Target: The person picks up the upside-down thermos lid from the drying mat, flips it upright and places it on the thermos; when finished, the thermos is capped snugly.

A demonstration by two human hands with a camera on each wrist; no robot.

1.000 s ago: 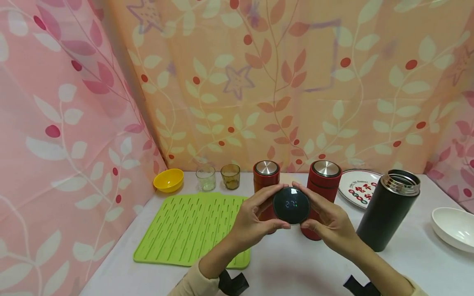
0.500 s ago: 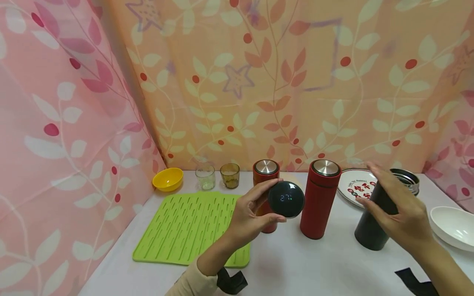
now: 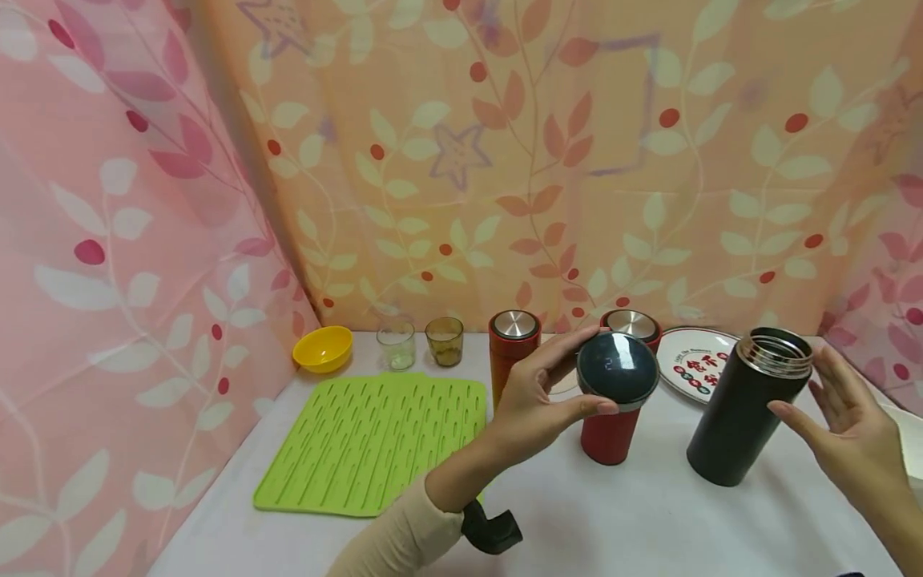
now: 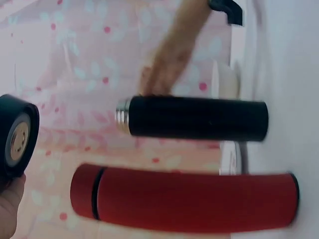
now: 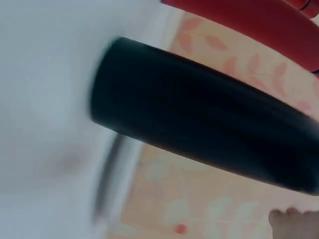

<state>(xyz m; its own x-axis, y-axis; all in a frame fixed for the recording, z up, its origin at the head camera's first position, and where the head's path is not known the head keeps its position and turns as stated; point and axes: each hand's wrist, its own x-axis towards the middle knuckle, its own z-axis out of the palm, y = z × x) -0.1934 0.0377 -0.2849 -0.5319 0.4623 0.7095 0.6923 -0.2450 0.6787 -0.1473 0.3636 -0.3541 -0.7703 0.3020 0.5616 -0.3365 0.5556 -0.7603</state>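
Note:
My left hand (image 3: 537, 393) holds a round black flask lid (image 3: 617, 367) by its edge, thumb below and fingers above. In the left wrist view the lid's underside (image 4: 20, 140) shows a metallic disc. A black vacuum flask (image 3: 743, 425) stands upright and uncapped on the right, its steel threaded neck (image 3: 775, 362) showing. Beside it is my right hand (image 3: 854, 433), fingers spread and relaxed near the neck and thumb by the body. The lid overlaps a capped red flask (image 3: 609, 437) behind it in the head view. Another, orange-red flask (image 3: 513, 353) stands to its left.
A green drying mat (image 3: 375, 449) lies on the white table at left. Behind it stand a yellow bowl (image 3: 323, 350), a clear glass (image 3: 397, 344) and an amber glass (image 3: 444, 343). A printed plate (image 3: 685, 369) lies behind the black flask; a white bowl (image 3: 910, 441) is at far right.
Both hands were on the lid. The right hand has let go and moved right to the black flask, while the left hand has carried the lid rightward, over the red flask in view.

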